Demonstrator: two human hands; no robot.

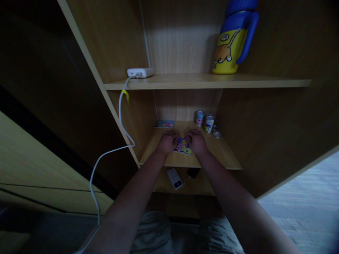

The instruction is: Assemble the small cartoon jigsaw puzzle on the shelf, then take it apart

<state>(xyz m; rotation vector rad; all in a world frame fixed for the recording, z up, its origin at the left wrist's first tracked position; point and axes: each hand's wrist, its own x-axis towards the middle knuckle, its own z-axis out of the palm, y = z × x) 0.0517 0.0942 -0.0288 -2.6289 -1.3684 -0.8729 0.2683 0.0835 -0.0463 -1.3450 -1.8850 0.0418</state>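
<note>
1. L hand (167, 141), R hand (196, 141): I see fingers curled shut on opposite edges of the cartoon card (183, 146), prob. steadying it from both sides.
2. Card: flat on middle shelf (222, 157), near front edge.
3. Behind: 2nd card (164, 124) at back wall; small cans (200, 118) upright, right-rear, apart from hands.
4. Above: charger (140, 72) on upper shelf, cable (120, 106) hanging off.

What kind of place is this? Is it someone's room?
Probably a cupboard in someone's home, maybe a bedroom. It has open wooden shelves, a yellow and blue cartoon bottle up top and a white charger. The left hand and right hand rest on a colourful cartoon thing.
</note>
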